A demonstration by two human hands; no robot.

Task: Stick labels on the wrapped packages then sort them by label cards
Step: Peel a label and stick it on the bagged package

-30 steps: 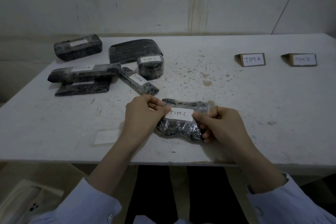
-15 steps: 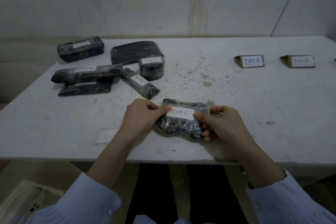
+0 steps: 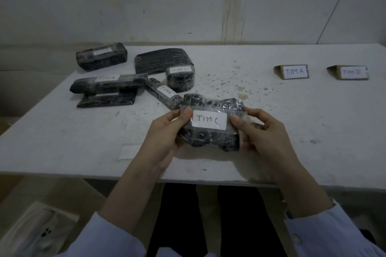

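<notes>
Speckled white table (image 3: 292, 131), stained wall (image 3: 188, 6), white object (image 3: 31, 229) lower left

Label (image 3: 209, 119) on held package (image 3: 211, 141) reads "TIM C"; one card (image 3: 294, 71) "TIM A".

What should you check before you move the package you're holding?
1. Label reads TIM C: ok.
2. Left hand and right hand both grip the package: ok.
3. TIM C card in sight: not ok; only TIM A card and TIM B card show.
4. Flat ribbed package at the back labelled: not ok, none shows.
5. Label's edges all pressed down: cannot tell.
</notes>
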